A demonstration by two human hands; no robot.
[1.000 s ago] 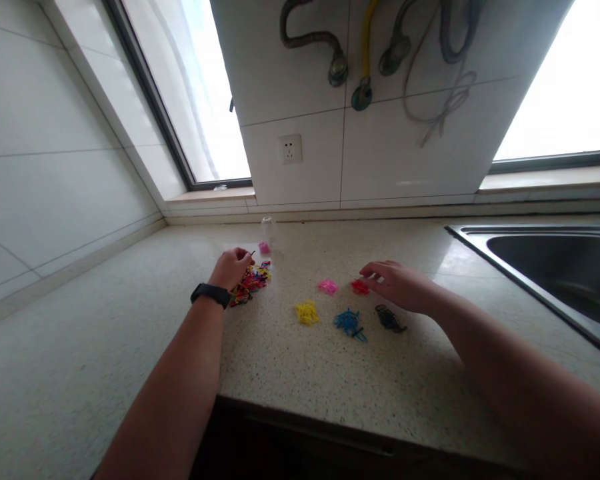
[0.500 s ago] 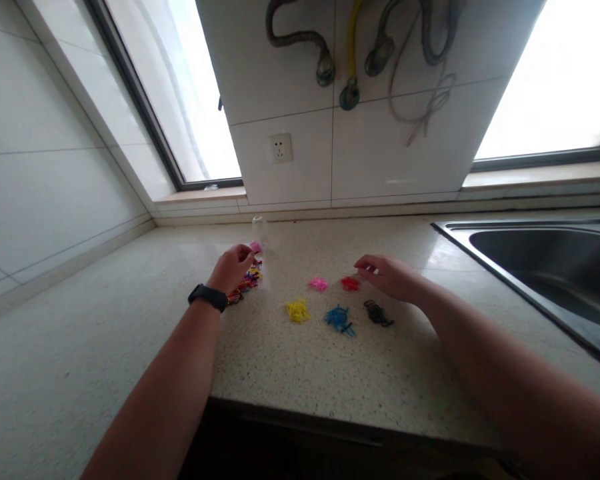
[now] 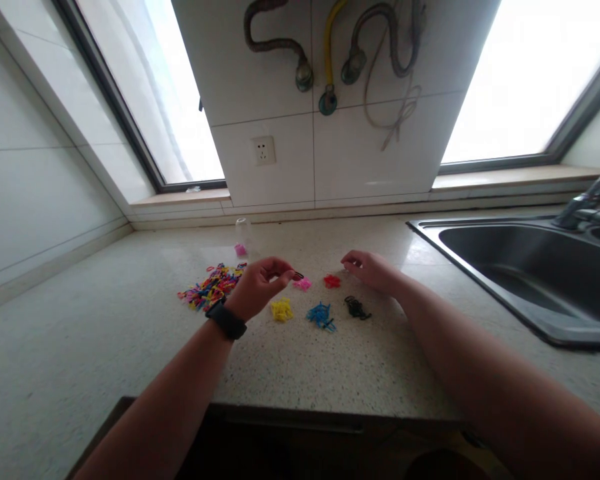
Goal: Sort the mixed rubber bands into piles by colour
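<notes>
My left hand (image 3: 263,287) hangs over the counter with thumb and fingertips pinched on a black rubber band (image 3: 299,275). Just behind that band lies a small pink pile of bands (image 3: 304,285). My right hand (image 3: 367,269) rests beside the red pile (image 3: 332,281), fingers loosely bent and nothing seen in them. Nearer me are a yellow pile (image 3: 281,310), a blue pile (image 3: 321,316) and a black pile (image 3: 357,308). A large mixed heap of coloured bands (image 3: 213,287) spreads left of my left hand, which partly covers its right side.
A clear plastic container (image 3: 243,230) stands at the back, with something pink (image 3: 241,250) at its base. On the right is a steel sink (image 3: 505,267) with a tap (image 3: 587,203). The speckled counter (image 3: 260,373) ends at a front edge close to me.
My left hand has moved right from the mixed heap, carrying the black band towards the colour piles. My right hand has drawn slightly away from the red pile. The view has turned right.
</notes>
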